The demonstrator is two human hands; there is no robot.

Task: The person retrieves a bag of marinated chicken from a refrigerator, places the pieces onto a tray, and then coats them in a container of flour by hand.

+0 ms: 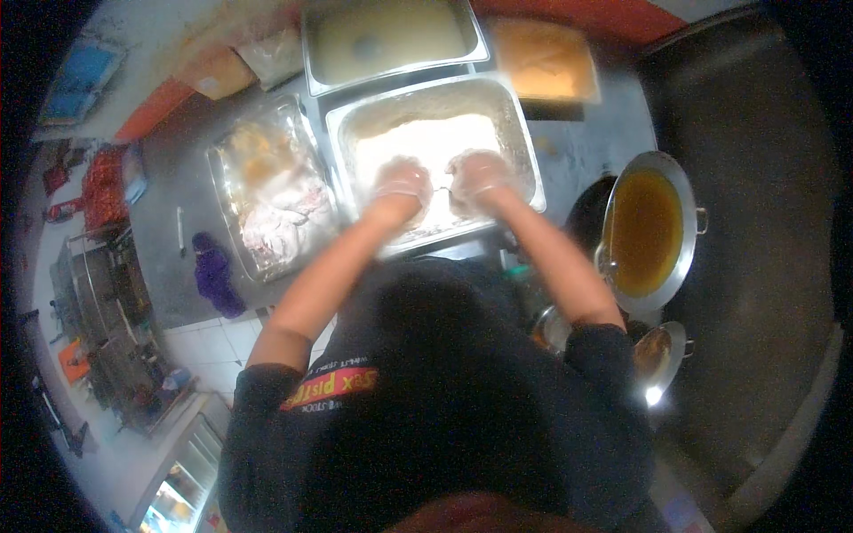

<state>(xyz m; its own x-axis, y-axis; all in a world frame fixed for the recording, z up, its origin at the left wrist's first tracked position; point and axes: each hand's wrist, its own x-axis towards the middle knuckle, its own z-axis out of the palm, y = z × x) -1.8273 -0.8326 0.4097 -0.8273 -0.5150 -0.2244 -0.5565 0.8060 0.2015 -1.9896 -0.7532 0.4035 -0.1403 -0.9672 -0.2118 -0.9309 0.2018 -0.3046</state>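
A rectangular metal tray (416, 106) of white flour-like powder (440, 136) lies in front of me. Both hands are down in it, side by side, in what look like clear plastic gloves. My left hand (403, 181) is at the near left of the powder; my right hand (483, 174) is at the near right. Blur and glare hide the fingers, so whether either hand grips something cannot be told. To the left, another metal tray (218, 190) contains floury pieces (286, 223), possibly raw meat, with a yellowish-brown mass (250, 150) at its far end.
Beyond the powder, a deep metal tray (313, 73) holds pale liquid (393, 33). An orange-tinted bag (550, 63) lies at the far right. Purple cloth (214, 273) and a thin white object (180, 230) rest at left. A wide pan (690, 226) of brown liquid stands by my right arm.
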